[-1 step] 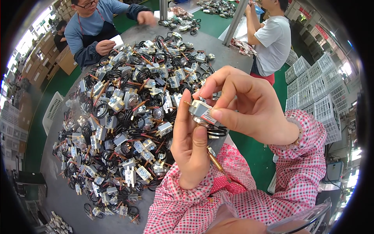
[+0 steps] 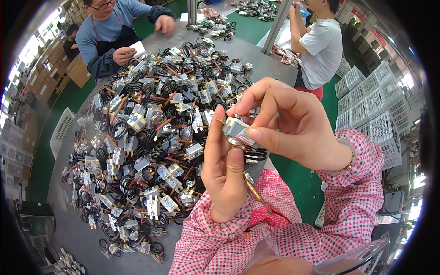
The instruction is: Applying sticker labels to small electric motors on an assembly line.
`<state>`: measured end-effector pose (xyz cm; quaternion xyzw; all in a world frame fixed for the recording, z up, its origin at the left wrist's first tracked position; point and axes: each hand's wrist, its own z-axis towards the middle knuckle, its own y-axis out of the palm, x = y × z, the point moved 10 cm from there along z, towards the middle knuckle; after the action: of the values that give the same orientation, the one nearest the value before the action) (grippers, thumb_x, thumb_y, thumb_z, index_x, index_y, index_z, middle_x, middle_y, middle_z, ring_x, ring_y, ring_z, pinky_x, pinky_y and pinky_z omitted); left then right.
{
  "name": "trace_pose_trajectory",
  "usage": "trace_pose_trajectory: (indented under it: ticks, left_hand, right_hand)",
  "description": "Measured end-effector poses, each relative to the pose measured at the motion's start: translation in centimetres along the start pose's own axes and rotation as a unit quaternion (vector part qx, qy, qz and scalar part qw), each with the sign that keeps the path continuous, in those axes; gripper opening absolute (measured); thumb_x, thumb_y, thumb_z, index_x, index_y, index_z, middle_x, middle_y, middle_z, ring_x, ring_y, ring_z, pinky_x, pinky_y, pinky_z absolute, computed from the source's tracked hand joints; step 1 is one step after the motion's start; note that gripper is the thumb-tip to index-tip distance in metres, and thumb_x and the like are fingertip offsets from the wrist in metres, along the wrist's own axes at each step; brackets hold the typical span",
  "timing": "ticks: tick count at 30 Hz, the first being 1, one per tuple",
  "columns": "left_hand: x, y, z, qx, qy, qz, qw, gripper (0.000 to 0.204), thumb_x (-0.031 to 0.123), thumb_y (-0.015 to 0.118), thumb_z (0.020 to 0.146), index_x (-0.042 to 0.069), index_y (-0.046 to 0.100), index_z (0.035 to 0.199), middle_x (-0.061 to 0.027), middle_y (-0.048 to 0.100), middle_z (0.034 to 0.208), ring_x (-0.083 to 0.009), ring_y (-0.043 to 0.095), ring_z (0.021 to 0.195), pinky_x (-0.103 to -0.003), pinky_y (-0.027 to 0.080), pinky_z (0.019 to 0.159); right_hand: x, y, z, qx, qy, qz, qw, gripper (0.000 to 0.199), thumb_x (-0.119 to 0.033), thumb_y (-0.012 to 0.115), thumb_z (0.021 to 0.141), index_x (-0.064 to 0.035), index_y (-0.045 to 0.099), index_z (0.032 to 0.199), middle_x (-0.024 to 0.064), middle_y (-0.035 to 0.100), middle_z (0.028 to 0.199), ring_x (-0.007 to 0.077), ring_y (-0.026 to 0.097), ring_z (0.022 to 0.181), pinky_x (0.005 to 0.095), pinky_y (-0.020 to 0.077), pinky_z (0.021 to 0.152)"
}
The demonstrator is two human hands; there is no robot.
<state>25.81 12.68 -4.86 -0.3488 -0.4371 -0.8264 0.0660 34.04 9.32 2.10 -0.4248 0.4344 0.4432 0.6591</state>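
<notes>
Above the right edge of a heap of parts, both my hands hold one capillary thermostat [image 2: 237,129]. It has a cream and grey body with a metal pin and a red and white label on its side. My left hand [image 2: 223,178] grips it from below between thumb and fingers. From the right, my right hand [image 2: 298,126] pinches its labelled end, with the thumb against the label. A black coiled tube [image 2: 255,156] hangs under the body, and a copper-coloured bulb [image 2: 255,191] points down toward my lap. The right fingertips partly hide the top.
A large heap of similar thermostats [image 2: 151,123] covers the grey table [image 2: 266,68]. Across it, a person in blue [image 2: 114,27] holds a white piece. A person in a white shirt [image 2: 321,46] stands beyond a metal post [image 2: 278,25]. White crates [image 2: 373,98] are stacked at right.
My hands and the thermostat stay in place. The raised hand of the person in blue has shifted slightly left and down.
</notes>
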Motion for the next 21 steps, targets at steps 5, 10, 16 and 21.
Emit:
trace_pose_trajectory:
  ticks: [5, 10, 16, 21]
  left_hand:
    - [-0.12, 0.07, -0.02, -0.004, 0.001, 0.005, 1.000, 0.055, 0.012, 0.044, 0.094, -0.003, 0.018, 0.140, -0.0166, 0.049, 0.124, -0.0172, 0.052, 0.107, -0.026, 0.040, 0.090]
    - [-0.35, 0.09, 0.22, -0.007, -0.001, 0.003, 1.000, 0.054, 0.011, 0.044, 0.094, -0.003, 0.018, 0.140, -0.0171, 0.049, 0.125, -0.0176, 0.052, 0.108, -0.026, 0.040, 0.091]
    - [-0.22, 0.02, 0.27, 0.022, 0.011, 0.007, 1.000, 0.052, 0.017, 0.048, 0.093, -0.008, 0.029, 0.134, -0.0161, 0.044, 0.128, -0.0181, 0.049, 0.112, -0.028, 0.040, 0.094]
    - [0.18, 0.40, 0.39, 0.032, 0.012, 0.011, 0.999, 0.049, 0.016, 0.048, 0.093, -0.007, 0.031, 0.133, -0.0150, 0.045, 0.128, -0.0174, 0.049, 0.113, -0.027, 0.040, 0.093]
  right_hand:
    - [-0.13, -0.11, -0.16, 0.002, -0.008, 0.005, 1.000, 0.010, 0.000, 0.062, 0.081, -0.0012, 0.052, 0.079, 0.0127, 0.048, 0.110, 0.0138, 0.052, 0.099, 0.0259, 0.0438, 0.084]
    - [-0.06, -0.36, 0.00, 0.004, -0.014, -0.002, 1.000, 0.010, 0.000, 0.061, 0.081, -0.0013, 0.052, 0.078, 0.0125, 0.048, 0.109, 0.0132, 0.051, 0.099, 0.0258, 0.0436, 0.083]
    - [0.07, -0.44, 0.04, 0.009, -0.005, -0.017, 1.000, 0.011, 0.000, 0.062, 0.081, -0.0014, 0.051, 0.077, 0.0127, 0.048, 0.109, 0.0137, 0.051, 0.099, 0.0260, 0.0433, 0.084]
    - [-0.34, -0.55, -0.03, 0.010, -0.026, -0.037, 0.999, 0.011, -0.001, 0.062, 0.080, -0.0016, 0.051, 0.077, 0.0128, 0.048, 0.109, 0.0138, 0.052, 0.097, 0.0256, 0.0452, 0.080]
